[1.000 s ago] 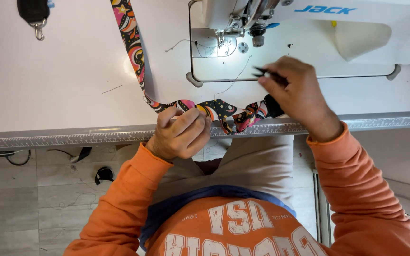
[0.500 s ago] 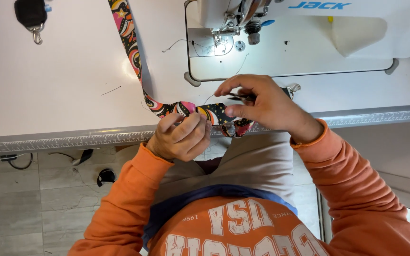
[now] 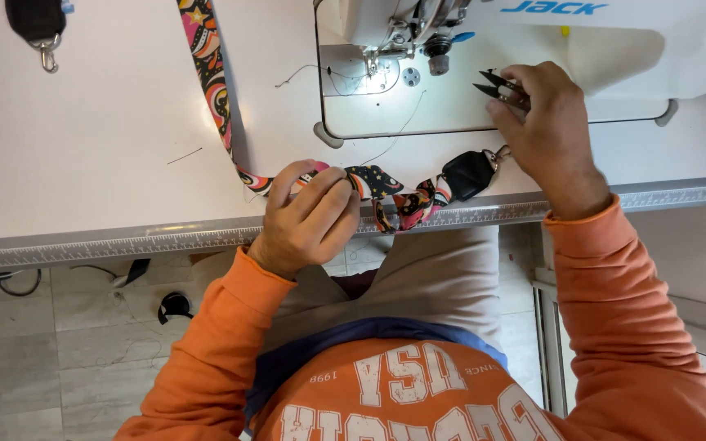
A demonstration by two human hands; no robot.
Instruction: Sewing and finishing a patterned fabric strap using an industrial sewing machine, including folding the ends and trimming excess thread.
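Gripping a patterned strap (image 3: 369, 181) near the front edge of the worktop (image 3: 83, 147), the left hand (image 3: 308, 216) is closed, with the fingers curled over the strap and pinching it. The strap is colourful, with pink, orange and black shapes. It comes down from the far edge of the worktop, bends at the left hand and runs to the right along the front edge. There it ends in a black leather tab (image 3: 467, 174) with a small metal ring.

The right hand (image 3: 549, 122) is also closed. It holds small black thread snips (image 3: 500, 88) with the points showing to the left. This hand is above the white base of the sewing machine (image 3: 467, 106), which stands at the far right part of the worktop. Between the two hands lie the folded part of the strap and the leather tab. A thin loose thread lies on the machine base, near the needle area.

On the far left corner of the worktop lies another black tab with a metal clip (image 3: 38, 24). Along the front edge of the worktop runs a grey ruler strip (image 3: 124, 243) with fine marks. On the machine body there is a blue printed sign at the top, and a blue panel is at its right end.
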